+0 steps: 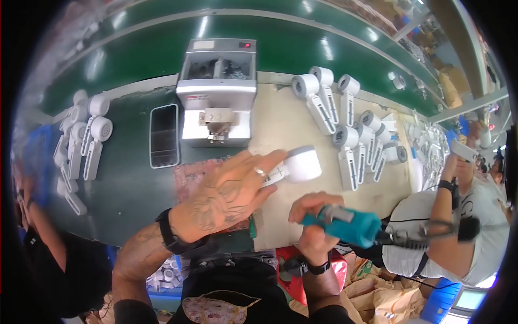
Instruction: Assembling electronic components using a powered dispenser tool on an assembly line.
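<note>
My left hand (232, 194) reaches over the middle of the table, its fingers closed on the handle of a white device like a handheld fan (303, 164). That fan's rounded head sticks out to the right of the fingers. Lower right of it, my right hand (312, 229) is wrapped round a teal electric screwdriver (353, 225), its cable trailing right. The driver's tip is hidden or blurred. Just beyond the left hand stands a grey screw feeder (217, 92) with a hopper on top and a small red display.
More white fans (348, 154) lie grouped on the beige right part of the table, others (89, 135) at far left. A dark phone-like slab (164, 136) lies beside the feeder. A reddish mat (189, 181) is under my left arm. Co-workers (453, 216) sit at both sides.
</note>
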A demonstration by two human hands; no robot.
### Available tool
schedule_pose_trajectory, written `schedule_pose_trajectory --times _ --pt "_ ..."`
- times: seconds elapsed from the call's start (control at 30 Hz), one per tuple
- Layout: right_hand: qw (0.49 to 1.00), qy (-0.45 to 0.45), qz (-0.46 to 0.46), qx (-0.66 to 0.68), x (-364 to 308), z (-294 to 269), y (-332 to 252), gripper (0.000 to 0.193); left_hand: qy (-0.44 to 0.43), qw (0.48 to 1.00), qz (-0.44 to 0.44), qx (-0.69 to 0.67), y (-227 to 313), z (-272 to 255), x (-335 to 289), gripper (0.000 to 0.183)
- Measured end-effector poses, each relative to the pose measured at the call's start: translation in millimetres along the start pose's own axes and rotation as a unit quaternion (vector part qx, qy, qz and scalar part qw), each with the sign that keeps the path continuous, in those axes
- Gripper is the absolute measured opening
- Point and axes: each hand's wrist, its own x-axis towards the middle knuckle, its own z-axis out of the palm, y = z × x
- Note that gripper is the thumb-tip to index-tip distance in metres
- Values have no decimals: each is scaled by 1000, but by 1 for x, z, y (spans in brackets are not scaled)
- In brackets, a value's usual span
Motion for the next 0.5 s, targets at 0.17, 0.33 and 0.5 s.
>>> schedule_pose_trajectory --times 0.17,0.33,0.5 --pt "999 -1 -5 -47 19 20 9 73 -8 1000 -13 7 -36 -15 -38 44" --pt "998 32 -5 -47 28 38 -14 73 43 999 2 5 -45 -16 -46 36" --pt "992 -2 -8 126 45 68 -41 70 32 999 -16 -15 -52 -22 -45 24"
